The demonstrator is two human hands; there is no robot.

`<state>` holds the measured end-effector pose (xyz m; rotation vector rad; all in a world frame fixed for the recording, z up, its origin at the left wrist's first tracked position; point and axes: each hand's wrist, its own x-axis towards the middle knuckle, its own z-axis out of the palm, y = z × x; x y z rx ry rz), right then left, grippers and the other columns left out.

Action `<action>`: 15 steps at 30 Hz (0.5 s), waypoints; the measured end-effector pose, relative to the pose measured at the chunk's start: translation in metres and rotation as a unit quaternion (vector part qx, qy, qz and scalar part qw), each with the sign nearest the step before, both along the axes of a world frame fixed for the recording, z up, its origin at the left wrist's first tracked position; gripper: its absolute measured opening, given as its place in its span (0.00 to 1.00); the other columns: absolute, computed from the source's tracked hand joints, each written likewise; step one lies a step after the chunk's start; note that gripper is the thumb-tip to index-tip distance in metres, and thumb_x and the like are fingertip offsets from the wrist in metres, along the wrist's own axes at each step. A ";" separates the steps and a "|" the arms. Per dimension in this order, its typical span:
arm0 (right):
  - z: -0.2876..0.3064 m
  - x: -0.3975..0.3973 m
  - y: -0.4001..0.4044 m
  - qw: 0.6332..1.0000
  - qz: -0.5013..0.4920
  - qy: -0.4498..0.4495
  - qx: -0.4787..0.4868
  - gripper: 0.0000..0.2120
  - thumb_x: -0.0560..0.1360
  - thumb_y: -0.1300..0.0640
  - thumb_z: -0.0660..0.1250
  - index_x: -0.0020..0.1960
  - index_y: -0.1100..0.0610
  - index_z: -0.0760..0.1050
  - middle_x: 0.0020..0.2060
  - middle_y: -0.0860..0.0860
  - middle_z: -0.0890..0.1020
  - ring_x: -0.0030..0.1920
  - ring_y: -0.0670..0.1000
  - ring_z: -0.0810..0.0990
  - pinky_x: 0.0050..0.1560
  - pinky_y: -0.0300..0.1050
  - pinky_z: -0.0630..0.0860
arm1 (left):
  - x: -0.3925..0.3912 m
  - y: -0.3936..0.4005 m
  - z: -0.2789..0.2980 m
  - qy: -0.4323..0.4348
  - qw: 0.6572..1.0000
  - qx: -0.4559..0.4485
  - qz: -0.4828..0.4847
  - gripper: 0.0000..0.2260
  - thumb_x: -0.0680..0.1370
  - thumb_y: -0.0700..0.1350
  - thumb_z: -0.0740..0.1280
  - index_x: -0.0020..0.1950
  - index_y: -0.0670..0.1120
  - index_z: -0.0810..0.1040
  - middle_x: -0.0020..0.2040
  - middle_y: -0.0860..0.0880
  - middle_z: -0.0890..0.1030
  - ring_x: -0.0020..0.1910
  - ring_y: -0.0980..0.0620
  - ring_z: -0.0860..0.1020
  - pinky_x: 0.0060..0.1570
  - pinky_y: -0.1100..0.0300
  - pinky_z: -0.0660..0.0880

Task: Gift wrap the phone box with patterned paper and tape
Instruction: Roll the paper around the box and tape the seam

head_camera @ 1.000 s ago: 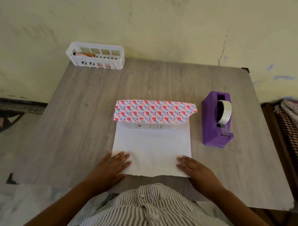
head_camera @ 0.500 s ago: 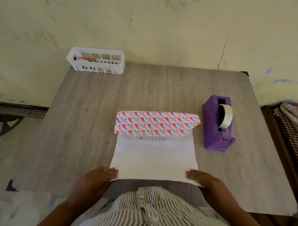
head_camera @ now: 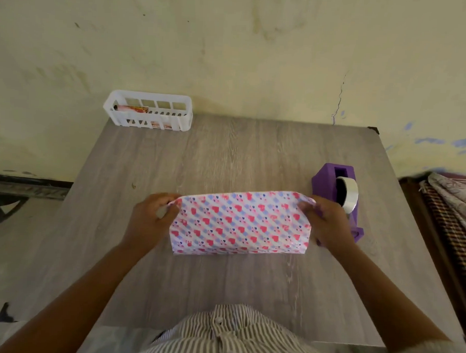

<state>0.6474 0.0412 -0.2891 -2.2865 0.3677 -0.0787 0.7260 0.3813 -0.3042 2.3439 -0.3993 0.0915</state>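
Stage: heart-patterned pink-and-blue wrapping paper folded over hidden phone box, mid grey wooden table | grip: left hand, right hand pinch its far corners | left: taping from purple tape dispenser, ends unfolded

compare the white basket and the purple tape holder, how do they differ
The basket is white with slotted, see-through walls; the tape holder is solid purple. The basket sits at the table's far left corner against the wall, away from both hands; the tape holder stands at the right, partly hidden behind the right hand. The basket holds some printed packets; the tape holder carries a tape roll. Both rest on the table, untouched.
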 end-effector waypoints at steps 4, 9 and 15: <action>-0.012 0.037 -0.005 0.997 -0.042 0.053 0.037 0.14 0.79 0.53 0.63 0.34 0.52 0.70 0.33 0.52 0.80 0.36 0.54 0.81 0.38 0.45 0.75 | 0.029 -0.016 -0.020 0.115 0.993 -0.017 0.031 0.10 0.80 0.48 0.61 0.48 0.42 0.76 0.43 0.49 0.80 0.41 0.51 0.79 0.36 0.69 0.70; -0.022 0.050 -0.003 0.989 -0.037 0.114 0.085 0.11 0.80 0.53 0.60 0.40 0.54 0.72 0.41 0.55 0.82 0.43 0.55 0.83 0.48 0.48 0.78 | 0.038 -0.027 -0.040 0.186 0.978 -0.057 0.076 0.15 0.82 0.46 0.56 0.51 0.35 0.75 0.44 0.42 0.80 0.40 0.49 0.78 0.37 0.65 0.72; -0.026 0.048 0.000 0.987 -0.080 0.103 0.096 0.13 0.80 0.54 0.61 0.37 0.54 0.71 0.37 0.55 0.81 0.42 0.56 0.82 0.45 0.48 0.78 | 0.043 -0.031 -0.041 0.206 0.973 -0.080 0.073 0.11 0.82 0.47 0.56 0.51 0.41 0.73 0.46 0.47 0.79 0.40 0.54 0.77 0.36 0.67 0.71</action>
